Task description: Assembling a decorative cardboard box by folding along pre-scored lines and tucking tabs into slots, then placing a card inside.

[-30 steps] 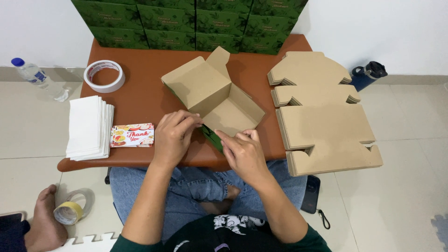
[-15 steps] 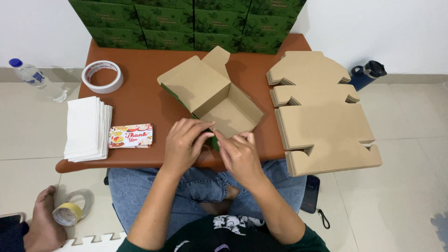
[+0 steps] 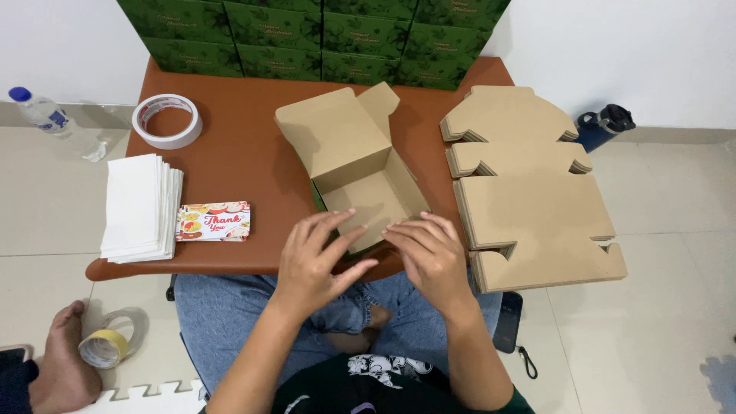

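Note:
An open cardboard box [image 3: 360,165], brown inside and green outside, stands on the low brown table [image 3: 253,153] with its lid flap tilted back. My left hand [image 3: 314,261] and my right hand [image 3: 425,257] press on the box's near front flap at the table's front edge, fingers spread over it. That flap is mostly hidden under the fingers. Neither hand holds a loose object.
Flat unfolded cardboard blanks [image 3: 529,192] lie stacked at the right. A white tape roll [image 3: 165,120], a pile of white paper [image 3: 140,207] and colourful cards [image 3: 213,221] sit at the left. Green boxes [image 3: 322,38] line the back. A bottle [image 3: 46,115], a flask [image 3: 602,126] and a yellow tape roll [image 3: 103,346] are on the floor.
Both hands have shifted forward and down onto the box's near flap, covering the green strip seen earlier. The box now stands squarer with its walls up.

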